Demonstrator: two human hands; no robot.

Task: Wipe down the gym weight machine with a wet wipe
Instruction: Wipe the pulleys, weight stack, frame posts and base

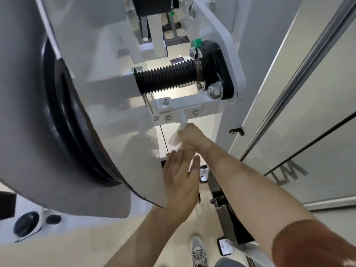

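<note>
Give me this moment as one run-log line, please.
right hand: grips wet wipe at white post | left hand: open, beside grey cover

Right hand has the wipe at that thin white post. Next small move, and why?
Probably slide the wet wipe down the thin white post: the right hand grips it by the post just under the screwed bracket, and the left hand is open, holding nothing.

We note that the machine frame point(217, 29) is smooth, glossy white-painted metal. The ribbed sleeve point(165, 78) looks like matt black rubber or plastic. The hex bolt point(213, 91) is bright, shiny metal. The grey shroud point(25, 112) is smooth with a soft sheen. The wet wipe point(174, 138) is a white, soft, crumpled sheet
</note>
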